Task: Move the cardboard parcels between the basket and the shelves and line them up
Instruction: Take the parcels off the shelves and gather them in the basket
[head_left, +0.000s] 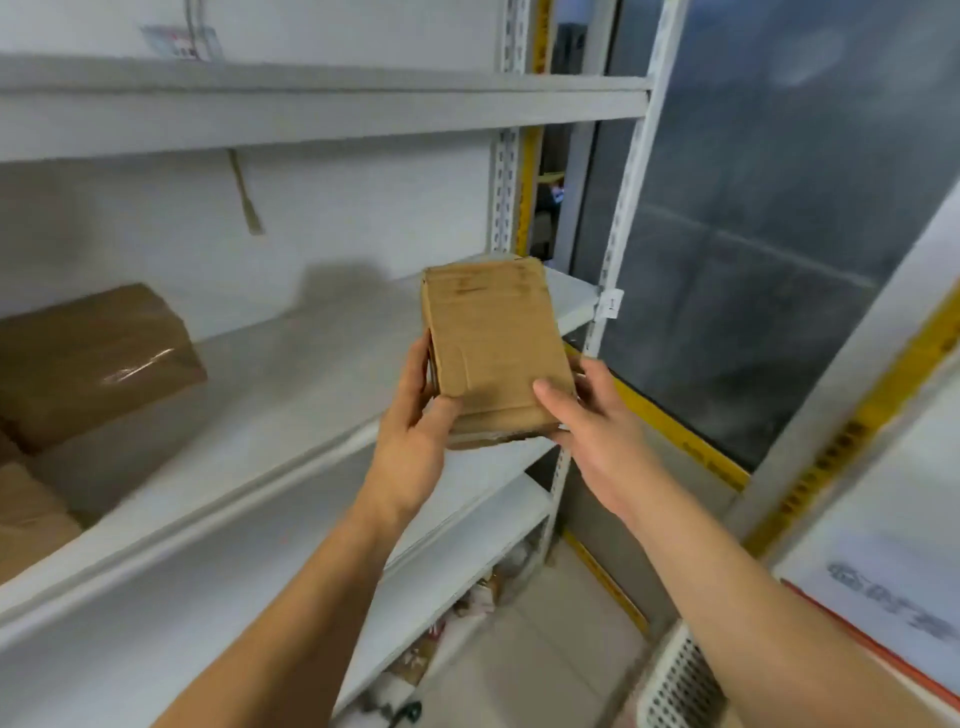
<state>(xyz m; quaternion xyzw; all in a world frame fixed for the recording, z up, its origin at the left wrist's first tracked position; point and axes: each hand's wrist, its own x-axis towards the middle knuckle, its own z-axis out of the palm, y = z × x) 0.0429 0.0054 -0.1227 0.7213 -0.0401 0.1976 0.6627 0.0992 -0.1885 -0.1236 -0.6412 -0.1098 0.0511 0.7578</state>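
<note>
Small cardboard parcel (496, 353) clamped betw. left hand (415, 415) & right hand (587, 415), above shelf (291, 395) front-right corner. Taped parcels (88, 364) already at left end; this one not yet placed.

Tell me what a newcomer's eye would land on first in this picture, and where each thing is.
First, the small cardboard parcel at centre frame, held up in front of the middle shelf, with the left hand gripping its left edge and the right hand gripping its right side. Next, the larger taped brown parcels sitting at the far left of that same shelf. At the lower right corner, the rim of a white perforated basket shows.
</note>
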